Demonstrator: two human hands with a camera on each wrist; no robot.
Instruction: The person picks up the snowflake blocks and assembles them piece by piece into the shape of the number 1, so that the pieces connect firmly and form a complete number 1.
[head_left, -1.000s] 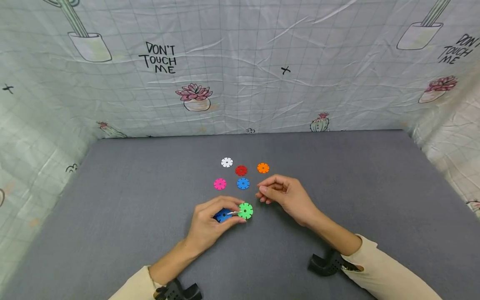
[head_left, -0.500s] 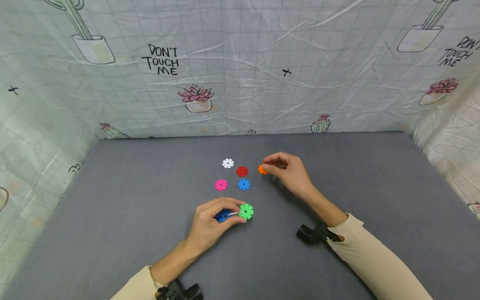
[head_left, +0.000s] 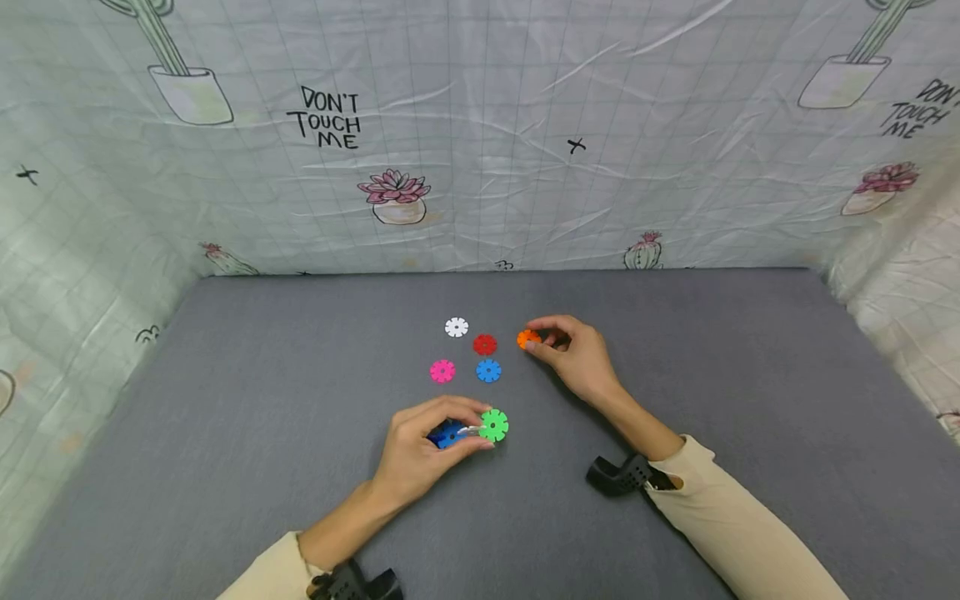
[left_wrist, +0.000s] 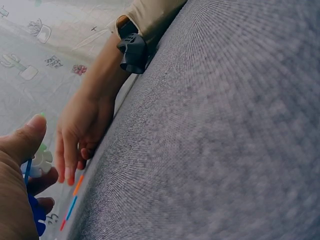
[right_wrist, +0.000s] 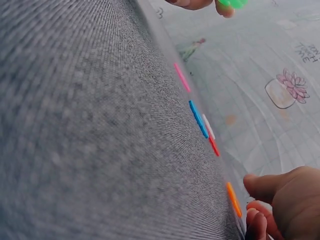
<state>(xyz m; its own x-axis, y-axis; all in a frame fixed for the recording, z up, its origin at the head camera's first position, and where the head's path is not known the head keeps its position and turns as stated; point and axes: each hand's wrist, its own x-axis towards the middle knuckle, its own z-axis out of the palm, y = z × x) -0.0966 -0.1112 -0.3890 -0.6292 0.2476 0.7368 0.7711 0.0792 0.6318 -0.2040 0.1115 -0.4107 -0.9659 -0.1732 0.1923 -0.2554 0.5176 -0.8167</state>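
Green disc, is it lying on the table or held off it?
Held off: the right wrist view shows the green disc in the left hand, clear of the table.

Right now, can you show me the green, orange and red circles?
Green circle (head_left: 493, 426): head view, middle of its flat face.
Orange circle (head_left: 526, 339): head view, middle of its visible part.
Red circle (head_left: 485, 345): head view, middle of its top.
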